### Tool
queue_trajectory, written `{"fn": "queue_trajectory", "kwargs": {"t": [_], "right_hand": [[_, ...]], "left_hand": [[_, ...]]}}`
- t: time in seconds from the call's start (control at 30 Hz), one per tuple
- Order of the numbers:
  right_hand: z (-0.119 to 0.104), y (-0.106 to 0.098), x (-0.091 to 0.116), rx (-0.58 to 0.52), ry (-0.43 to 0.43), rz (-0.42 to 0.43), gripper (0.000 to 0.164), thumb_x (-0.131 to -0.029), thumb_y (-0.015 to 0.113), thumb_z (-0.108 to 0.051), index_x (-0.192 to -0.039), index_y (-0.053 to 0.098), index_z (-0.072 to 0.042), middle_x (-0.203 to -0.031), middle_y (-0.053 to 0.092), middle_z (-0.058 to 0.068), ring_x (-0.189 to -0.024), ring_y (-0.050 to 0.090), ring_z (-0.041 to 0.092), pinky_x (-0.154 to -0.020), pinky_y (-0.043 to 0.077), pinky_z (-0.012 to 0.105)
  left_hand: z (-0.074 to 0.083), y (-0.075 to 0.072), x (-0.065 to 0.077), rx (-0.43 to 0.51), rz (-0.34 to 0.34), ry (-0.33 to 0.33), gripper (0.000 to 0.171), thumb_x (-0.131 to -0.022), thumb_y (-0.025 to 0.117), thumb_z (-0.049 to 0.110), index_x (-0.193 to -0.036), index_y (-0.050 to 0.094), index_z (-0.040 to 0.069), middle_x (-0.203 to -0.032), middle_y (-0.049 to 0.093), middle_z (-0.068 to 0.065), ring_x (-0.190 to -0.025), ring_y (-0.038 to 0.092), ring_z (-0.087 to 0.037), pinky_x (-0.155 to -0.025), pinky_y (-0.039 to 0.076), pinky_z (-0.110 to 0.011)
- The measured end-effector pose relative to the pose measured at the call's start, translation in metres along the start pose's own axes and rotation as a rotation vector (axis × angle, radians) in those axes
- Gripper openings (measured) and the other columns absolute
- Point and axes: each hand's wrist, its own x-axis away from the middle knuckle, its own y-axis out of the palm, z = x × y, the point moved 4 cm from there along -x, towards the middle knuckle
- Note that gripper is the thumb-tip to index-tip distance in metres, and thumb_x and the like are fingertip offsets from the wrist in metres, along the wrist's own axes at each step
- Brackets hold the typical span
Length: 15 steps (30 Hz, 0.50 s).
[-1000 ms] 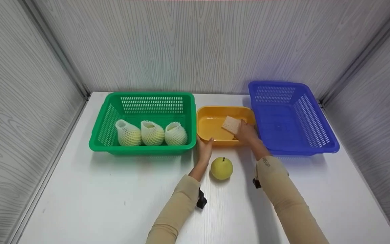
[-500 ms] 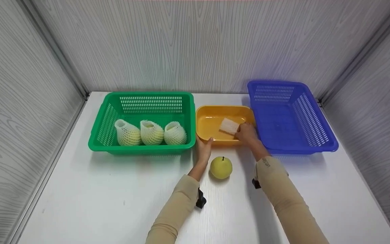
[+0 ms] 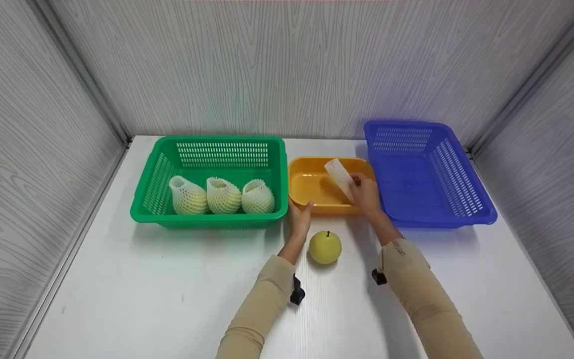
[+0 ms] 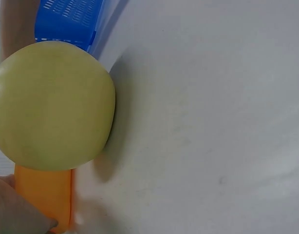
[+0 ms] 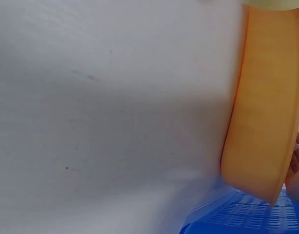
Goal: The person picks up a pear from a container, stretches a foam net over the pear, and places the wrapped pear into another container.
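Note:
My right hand (image 3: 366, 194) pinches a flattened white foam fruit net (image 3: 340, 178), lifted at a slant over the orange basin (image 3: 299, 202). In the right wrist view, part of that hand (image 5: 298, 170) shows at the basin's rim, and the net is hidden. My left hand (image 3: 300, 219) holds the basin's front left corner, thumb at the front wall and fingers along the left side. A bare yellow-green pear (image 3: 325, 248) stands stem up on the table between my forearms. It fills much of the left wrist view, above the left hand (image 4: 18, 209).
On the left, a green basket (image 3: 210, 218) holds three pears in foam nets (image 3: 224, 195), lined up along its front. A blue basket (image 3: 409, 179) stands at the right, against the basin's side. Pale wood-grain panels (image 3: 267, 70) enclose the white table (image 3: 167, 299) at the back and sides.
My right hand has raised the foam net from low in the basin, tipping its free end up and away. The left hand, basin and bare pear stay in place.

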Motion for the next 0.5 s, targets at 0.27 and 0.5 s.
{"fn": "queue_trajectory", "kwargs": {"t": [0.27, 0.5], "right_hand": [[-0.032, -0.019, 0.013, -0.36, 0.05, 0.176, 0.015, -0.085, 0.061, 0.004, -0.097, 0.061, 0.013, -0.092, 0.062, 0.025, -0.084, 0.059, 0.033, -0.072, 0.046, 0.023], [-0.056, -0.027, 0.026, -0.598, 0.066, 0.185, 0.016, -0.084, 0.06, 0.008, -0.097, 0.058, 0.017, -0.092, 0.06, 0.025, -0.079, 0.056, 0.02, -0.069, 0.044, 0.02]], "left_hand": [[-0.042, 0.005, -0.021, -0.041, -0.013, -0.067, 0.095, -0.083, 0.069, 0.031, -0.148, 0.002, 0.016, -0.151, 0.01, -0.006, -0.135, 0.009, -0.014, -0.108, 0.012, -0.032], [-0.172, 0.024, -0.075, -0.059, -0.013, -0.017, 0.103, -0.073, 0.069, 0.054, -0.145, -0.003, 0.037, -0.149, 0.007, 0.012, -0.133, 0.007, -0.003, -0.107, 0.012, -0.032]]}}
